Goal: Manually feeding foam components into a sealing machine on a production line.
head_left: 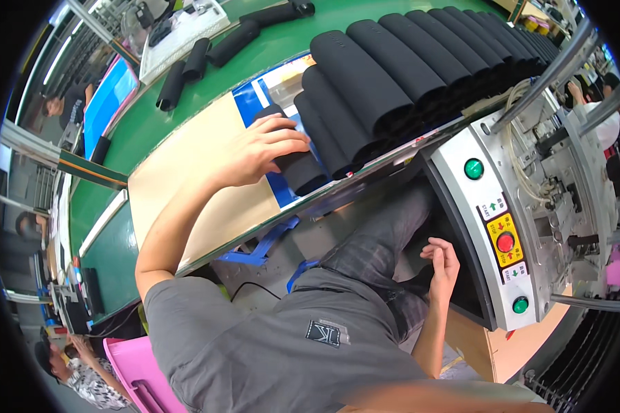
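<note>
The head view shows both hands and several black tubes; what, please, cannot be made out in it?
All in the head view:
Black tube: partly hidden by the left hand.
Far tubes: too small and crowded to count.
Blurred shape: cut off at the lower edge.

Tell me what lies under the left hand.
A black cylinder lies under the left hand, both its ends showing past the hand. Blue surface shows beside it. The hand covers part of the cylinder's middle; whatever is directly beneath the cylinder cannot be seen.

Black tubes (365, 79): over dozen (farthest overlap, uncountable). Green buttons (474, 168): two. Red button (505, 242): one.
</note>
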The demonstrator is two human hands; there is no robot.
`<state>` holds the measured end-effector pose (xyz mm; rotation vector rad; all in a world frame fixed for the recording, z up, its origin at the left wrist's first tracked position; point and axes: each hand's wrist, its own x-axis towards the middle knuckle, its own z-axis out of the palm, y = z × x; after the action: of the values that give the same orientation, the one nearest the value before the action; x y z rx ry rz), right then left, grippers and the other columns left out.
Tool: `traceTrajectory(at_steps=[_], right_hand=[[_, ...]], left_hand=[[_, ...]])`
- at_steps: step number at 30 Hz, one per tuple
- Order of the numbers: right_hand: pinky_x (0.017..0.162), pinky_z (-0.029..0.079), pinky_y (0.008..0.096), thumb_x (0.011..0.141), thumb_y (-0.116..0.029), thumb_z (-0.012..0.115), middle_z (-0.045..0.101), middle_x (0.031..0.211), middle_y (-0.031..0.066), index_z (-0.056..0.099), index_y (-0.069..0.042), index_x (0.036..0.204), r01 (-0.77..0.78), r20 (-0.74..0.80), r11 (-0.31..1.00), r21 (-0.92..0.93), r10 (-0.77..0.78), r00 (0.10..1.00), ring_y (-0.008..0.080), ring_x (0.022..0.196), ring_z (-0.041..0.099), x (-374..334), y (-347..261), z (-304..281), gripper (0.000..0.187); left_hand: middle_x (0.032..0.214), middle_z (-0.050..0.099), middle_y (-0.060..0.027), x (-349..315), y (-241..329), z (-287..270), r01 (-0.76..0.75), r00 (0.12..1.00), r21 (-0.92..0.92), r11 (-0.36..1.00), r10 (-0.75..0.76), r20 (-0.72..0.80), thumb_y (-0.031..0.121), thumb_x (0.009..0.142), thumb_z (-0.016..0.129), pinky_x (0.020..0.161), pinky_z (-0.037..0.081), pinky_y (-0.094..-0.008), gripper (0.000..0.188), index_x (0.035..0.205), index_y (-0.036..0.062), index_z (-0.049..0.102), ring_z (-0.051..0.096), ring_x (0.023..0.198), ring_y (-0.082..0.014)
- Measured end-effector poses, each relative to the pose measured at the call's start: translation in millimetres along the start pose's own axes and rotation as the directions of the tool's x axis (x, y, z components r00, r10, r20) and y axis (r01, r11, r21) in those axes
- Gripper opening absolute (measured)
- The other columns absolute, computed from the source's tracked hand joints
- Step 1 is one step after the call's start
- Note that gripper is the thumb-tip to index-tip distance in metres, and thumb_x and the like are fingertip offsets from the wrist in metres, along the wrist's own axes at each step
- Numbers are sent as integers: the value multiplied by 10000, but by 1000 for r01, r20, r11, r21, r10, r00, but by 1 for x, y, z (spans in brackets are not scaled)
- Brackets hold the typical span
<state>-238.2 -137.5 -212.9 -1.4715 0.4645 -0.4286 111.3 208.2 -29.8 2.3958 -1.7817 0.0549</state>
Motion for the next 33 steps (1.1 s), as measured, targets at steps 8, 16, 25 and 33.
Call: traceTrajectory(at_steps=[8,16,25,33], right_hand=[[938,540,313,1127,-191,616,736,1056,116,694,36,1330,-92,-14,996,10,92,996,195,942,676,-4,10,21,314],[912,547,295,1104,-137,626,744,1053,113,687,48,1335,-229,-102,968,-98,220,970,191,932,698,-15,22,32,301],[849,549,273,1063,-125,679,755,1007,83,716,20,1311,-299,-233,931,-210,249,940,163,879,698,-4,5,37,289],[777,532,274,1043,-116,693,757,972,62,750,3,1256,-448,-388,844,-296,322,863,146,817,658,-25,1,41,251]], left_hand=[[1560,596,-56,6,-20,11,-113,992,-164,980,103,-71,-53,690,849,1302,427,-556,814,1460,137,665,468,1523,-366],[1129,742,-92,39,-95,-34,-181,928,-552,814,-45,-371,-5,849,791,1041,550,-427,332,1177,41,765,667,1100,-320],[1730,438,-153,266,-381,59,613,761,317,724,-433,-482,555,970,744,1251,356,-594,690,1585,286,582,467,1532,-395],[1562,607,-188,317,-460,61,887,459,244,391,-802,-383,824,921,624,1117,392,-730,968,1582,122,532,585,1440,-391]])
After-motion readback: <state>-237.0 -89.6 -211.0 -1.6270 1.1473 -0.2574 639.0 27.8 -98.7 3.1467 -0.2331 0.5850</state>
